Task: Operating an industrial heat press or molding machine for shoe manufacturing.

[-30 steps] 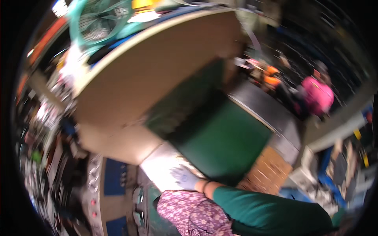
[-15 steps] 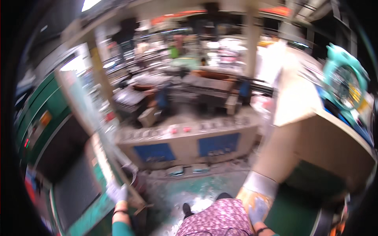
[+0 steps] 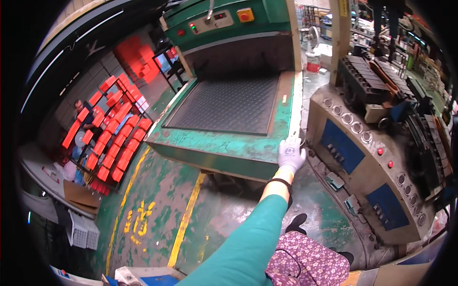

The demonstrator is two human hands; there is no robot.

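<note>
Teal sleeve [image 3: 241,236] runs fwd to gloved L hand [image 3: 291,153], on nr-R corner of green machine [image 3: 210,148] dead ahead; fingers extended, slightly spread. R hand out of view, fingers can't tell. Beige console [image 3: 329,117] to R. Dark textured plate [image 3: 229,106] on machine bed, ctrl panel [image 3: 202,26] behind/above. Red bins [image 3: 113,127] far L.

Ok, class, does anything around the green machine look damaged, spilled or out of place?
Mostly wear: the floor has patchy green paint with grey showing, and its yellow lettering is broken up. The green machine has a scuffed front ledge beside the left hand. No spill is clear.
</note>
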